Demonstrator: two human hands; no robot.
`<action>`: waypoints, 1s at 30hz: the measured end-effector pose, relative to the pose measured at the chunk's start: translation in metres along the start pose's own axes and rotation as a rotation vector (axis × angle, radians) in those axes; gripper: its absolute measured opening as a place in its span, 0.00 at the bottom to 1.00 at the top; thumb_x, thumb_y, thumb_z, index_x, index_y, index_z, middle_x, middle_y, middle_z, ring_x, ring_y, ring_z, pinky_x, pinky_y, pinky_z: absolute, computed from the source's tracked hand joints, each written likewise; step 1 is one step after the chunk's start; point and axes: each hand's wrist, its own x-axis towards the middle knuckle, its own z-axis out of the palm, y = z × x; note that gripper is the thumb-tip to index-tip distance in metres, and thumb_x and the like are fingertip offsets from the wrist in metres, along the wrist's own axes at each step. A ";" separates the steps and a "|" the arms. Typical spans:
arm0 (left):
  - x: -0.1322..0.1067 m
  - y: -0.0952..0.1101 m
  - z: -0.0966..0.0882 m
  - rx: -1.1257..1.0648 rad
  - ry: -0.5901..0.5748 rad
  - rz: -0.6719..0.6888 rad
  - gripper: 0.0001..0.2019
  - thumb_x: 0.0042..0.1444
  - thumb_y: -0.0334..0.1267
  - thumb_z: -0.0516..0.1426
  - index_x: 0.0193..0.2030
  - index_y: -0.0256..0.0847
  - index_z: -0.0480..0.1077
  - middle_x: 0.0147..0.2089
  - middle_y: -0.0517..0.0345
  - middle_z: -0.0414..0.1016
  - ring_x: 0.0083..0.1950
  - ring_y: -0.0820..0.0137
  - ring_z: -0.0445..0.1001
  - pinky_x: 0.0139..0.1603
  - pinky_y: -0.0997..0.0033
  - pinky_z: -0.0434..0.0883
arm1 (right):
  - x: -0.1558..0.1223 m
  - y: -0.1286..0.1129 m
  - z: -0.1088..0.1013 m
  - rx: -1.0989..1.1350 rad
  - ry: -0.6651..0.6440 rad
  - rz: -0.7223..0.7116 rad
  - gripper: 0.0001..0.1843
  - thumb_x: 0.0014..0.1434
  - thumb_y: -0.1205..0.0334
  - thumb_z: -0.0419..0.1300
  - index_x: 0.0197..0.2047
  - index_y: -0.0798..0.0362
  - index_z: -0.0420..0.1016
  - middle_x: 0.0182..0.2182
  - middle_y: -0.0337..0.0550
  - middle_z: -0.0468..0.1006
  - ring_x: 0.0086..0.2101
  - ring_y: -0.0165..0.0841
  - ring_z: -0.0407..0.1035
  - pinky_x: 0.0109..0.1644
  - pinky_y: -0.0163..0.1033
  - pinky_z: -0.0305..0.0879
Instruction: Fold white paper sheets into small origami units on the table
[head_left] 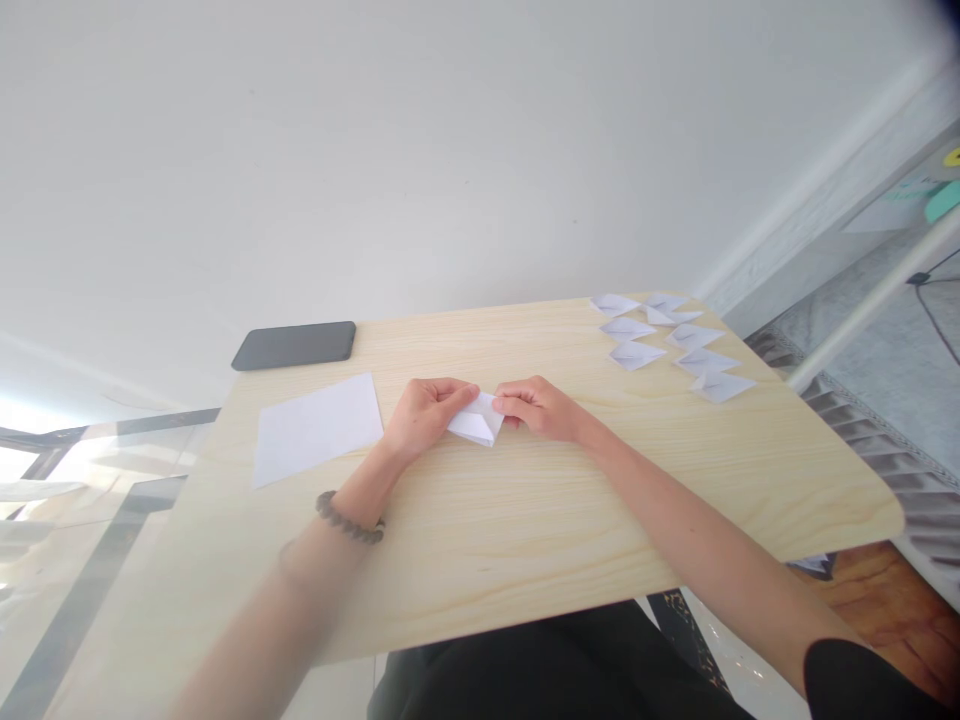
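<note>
My left hand (426,412) and my right hand (538,408) pinching a small folded white paper (477,420) mid-table (525,520), its far edge hidden under my fingers, flat sheet (316,428) at left, folded bits (667,342) far right, hard to count

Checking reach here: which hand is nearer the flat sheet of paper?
Left. The left hand lies just beside the flat sheet; the right hand is farther off, beyond the folded paper.
</note>
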 end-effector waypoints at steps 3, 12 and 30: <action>0.000 0.002 -0.002 -0.016 -0.020 0.005 0.15 0.48 0.47 0.59 0.32 0.35 0.74 0.24 0.58 0.73 0.24 0.76 0.66 0.24 0.78 0.60 | -0.001 0.001 0.002 0.004 0.033 0.027 0.19 0.58 0.54 0.49 0.20 0.55 0.60 0.17 0.34 0.63 0.19 0.22 0.53 0.23 0.31 0.49; 0.000 0.004 -0.006 -0.166 -0.094 -0.022 0.12 0.43 0.43 0.63 0.30 0.35 0.73 0.27 0.55 0.76 0.28 0.71 0.70 0.29 0.72 0.65 | 0.000 0.002 0.003 0.002 0.025 -0.007 0.18 0.58 0.52 0.50 0.24 0.55 0.66 0.20 0.35 0.66 0.20 0.23 0.54 0.24 0.32 0.50; 0.001 0.004 -0.006 -0.142 -0.129 -0.022 0.16 0.47 0.46 0.61 0.35 0.35 0.74 0.30 0.54 0.76 0.30 0.71 0.71 0.30 0.73 0.65 | -0.001 0.002 0.003 0.053 0.078 -0.030 0.18 0.58 0.55 0.50 0.21 0.55 0.63 0.18 0.35 0.64 0.21 0.24 0.56 0.25 0.31 0.53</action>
